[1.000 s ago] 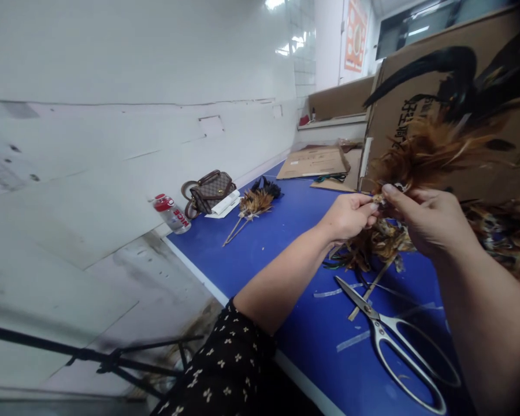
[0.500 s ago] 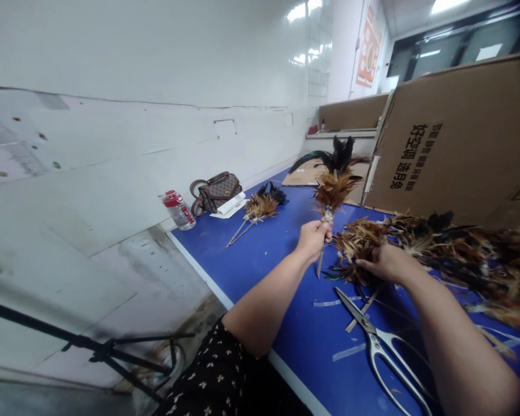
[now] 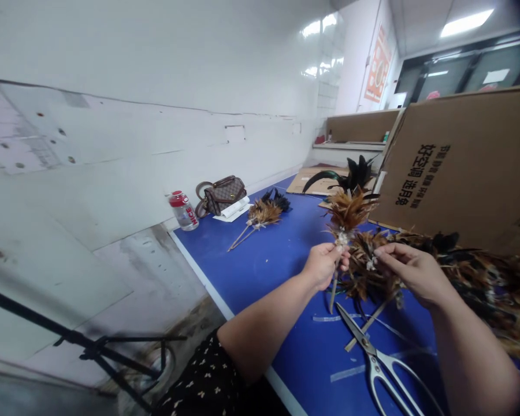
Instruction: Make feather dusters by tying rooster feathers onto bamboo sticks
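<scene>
My left hand (image 3: 327, 266) is closed round the thin stick of a feather duster (image 3: 349, 211), which stands upright with brown feathers below and black ones at the top. To its right, my right hand (image 3: 411, 268) pinches a small tuft of brown feathers (image 3: 368, 248) by its pale ends, close beside the duster's base. A long pile of brown and black feathers (image 3: 481, 268) lies beneath and beyond my right hand. Scissors (image 3: 372, 352) with silver handles lie on the blue table (image 3: 225, 271) below my hands, partly spread, across a flat stick (image 3: 370, 323).
Two finished-looking feather dusters (image 3: 264, 214) lie farther left on the table. Behind them are a brown checked handbag (image 3: 225, 196), white paper (image 3: 236, 211) and a red-lidded bottle (image 3: 184, 211). A large cardboard box (image 3: 472, 173) stands behind the pile. Clear tape strips (image 3: 349, 372) lie near the scissors.
My right hand has risen from the feather pile with a small tuft between its fingers. My left hand still holds the duster, and the view has shifted slightly.
</scene>
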{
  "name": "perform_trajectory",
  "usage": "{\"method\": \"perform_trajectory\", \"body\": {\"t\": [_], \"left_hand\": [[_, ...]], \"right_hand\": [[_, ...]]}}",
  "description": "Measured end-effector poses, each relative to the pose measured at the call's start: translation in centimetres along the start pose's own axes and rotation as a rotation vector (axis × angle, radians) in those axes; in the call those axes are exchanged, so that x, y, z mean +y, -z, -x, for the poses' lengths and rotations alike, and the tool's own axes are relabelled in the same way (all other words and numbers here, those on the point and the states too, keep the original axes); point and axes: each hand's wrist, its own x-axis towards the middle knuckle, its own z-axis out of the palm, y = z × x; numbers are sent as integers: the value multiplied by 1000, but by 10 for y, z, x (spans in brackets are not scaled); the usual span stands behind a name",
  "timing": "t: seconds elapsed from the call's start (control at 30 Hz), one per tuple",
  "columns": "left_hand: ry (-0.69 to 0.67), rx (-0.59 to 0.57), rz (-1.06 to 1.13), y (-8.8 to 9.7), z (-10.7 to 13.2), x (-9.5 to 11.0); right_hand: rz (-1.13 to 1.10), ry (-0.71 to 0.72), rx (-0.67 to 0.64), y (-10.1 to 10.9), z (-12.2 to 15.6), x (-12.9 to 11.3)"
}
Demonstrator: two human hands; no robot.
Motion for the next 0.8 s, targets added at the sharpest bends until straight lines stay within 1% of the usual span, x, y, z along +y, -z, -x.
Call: {"method": "perform_trajectory", "body": {"t": [0.07,0.13,0.23,0.33,0.5,0.6,0.7,0.8], "left_hand": [[36,-19,32,-3,4,-3],[80,-49,73,-6,7,-6],[115,-98,108,-8,10,-8],[112,-87,100,-9,11,-9],[148,-49,82,-9,10,-13],[166,-51,92,-10,11,-14],[183,-49,111,-11,12,-13],[194,-43,154,-12,15,-9]], "right_hand": [[-32,36,58,-5,-2,-1],[-13,81,109,-11,-4,-1],[93,191,155,-19,-7,-2],[192,256,166,-26,-8,-3],[196,253,207,-34,-7,-2],[259,272,226,-40,-5,-3],[298,291,241,-44,-4,-2],[279,282,223,-47,-5,2]]}}
